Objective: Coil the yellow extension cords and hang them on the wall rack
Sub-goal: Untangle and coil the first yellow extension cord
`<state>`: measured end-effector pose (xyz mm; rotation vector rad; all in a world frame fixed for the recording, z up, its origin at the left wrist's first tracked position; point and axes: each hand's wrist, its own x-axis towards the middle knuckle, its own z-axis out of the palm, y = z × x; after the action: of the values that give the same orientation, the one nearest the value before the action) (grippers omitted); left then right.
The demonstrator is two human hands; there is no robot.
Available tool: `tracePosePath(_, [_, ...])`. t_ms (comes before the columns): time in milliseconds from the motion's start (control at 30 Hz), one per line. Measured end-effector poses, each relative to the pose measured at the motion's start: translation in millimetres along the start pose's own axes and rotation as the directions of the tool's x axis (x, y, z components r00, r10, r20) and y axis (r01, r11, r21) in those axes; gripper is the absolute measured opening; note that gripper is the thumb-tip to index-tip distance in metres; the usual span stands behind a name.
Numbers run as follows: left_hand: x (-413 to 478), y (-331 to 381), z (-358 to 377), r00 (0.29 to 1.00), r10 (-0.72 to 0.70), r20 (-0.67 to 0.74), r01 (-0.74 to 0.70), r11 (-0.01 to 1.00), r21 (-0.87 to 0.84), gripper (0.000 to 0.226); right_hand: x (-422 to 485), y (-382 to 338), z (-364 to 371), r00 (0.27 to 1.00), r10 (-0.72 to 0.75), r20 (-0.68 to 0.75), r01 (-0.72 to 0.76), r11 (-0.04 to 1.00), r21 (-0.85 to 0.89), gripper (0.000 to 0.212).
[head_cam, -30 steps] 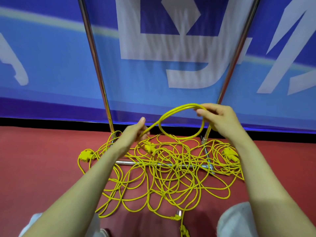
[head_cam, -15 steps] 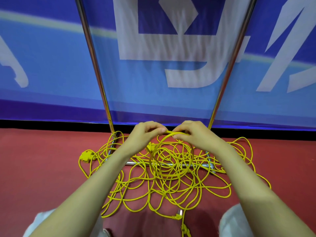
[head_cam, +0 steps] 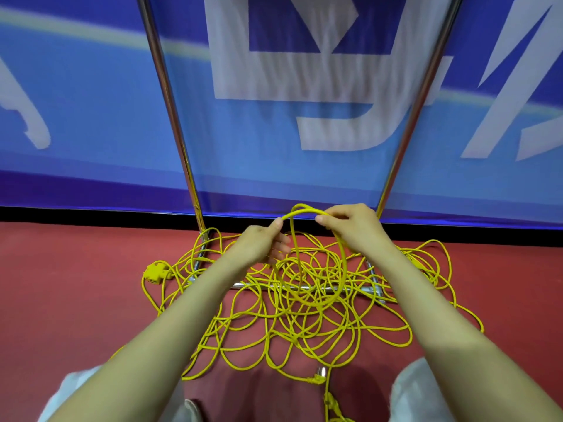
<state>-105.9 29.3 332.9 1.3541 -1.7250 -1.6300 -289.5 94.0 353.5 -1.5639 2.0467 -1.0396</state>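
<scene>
A tangle of yellow extension cords lies spread on the red floor around the foot of a metal rack. My left hand pinches the cord between thumb and fingers. My right hand grips the top of a small coil whose loops hang down over the pile. A short arc of cord bridges both hands. A yellow socket block rests at the pile's left edge, and a plug lies near my knees.
The rack's two chrome uprights rise in front of a blue printed banner, joined low down by a horizontal bar. My knees in light trousers show at the bottom corners. Red floor extends left and right.
My hands lifted slightly and moved apart a little. The hanging coil in my right hand has grown longer, and the cord arc between the hands has risen.
</scene>
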Motion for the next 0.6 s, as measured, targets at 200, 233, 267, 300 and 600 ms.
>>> tracePosePath(200, [0.5,13.3,-4.8,0.971,-0.110,0.212,0.231,0.654,-0.721,0.027,-9.1,-10.3,18.0,0.967,-0.225,0.116,0.234,0.970,-0.066,0.018])
tracePosePath(233, [1.6,15.1,-9.1,0.969,-0.115,0.220,0.245,0.587,-0.772,0.026,-11.0,-10.7,23.3,0.955,-0.260,0.141,0.272,0.960,-0.070,0.018])
tracePosePath(267, [2.0,16.3,-12.8,0.966,-0.125,0.226,0.257,0.531,-0.808,0.026,-13.2,-11.1,29.6,0.942,-0.292,0.163,0.310,0.946,-0.093,0.018])
tracePosePath(300, [2.8,16.2,-15.2,0.964,-0.137,0.227,0.265,0.481,-0.836,0.026,-15.4,-11.7,36.1,0.931,-0.316,0.183,0.340,0.932,-0.123,0.019])
tracePosePath(600, [-5.6,15.3,-33.5,0.984,-0.002,0.177,0.035,0.983,-0.183,0.038,-12.9,-8.9,24.1,0.943,-0.117,0.311,0.133,0.991,-0.030,0.017])
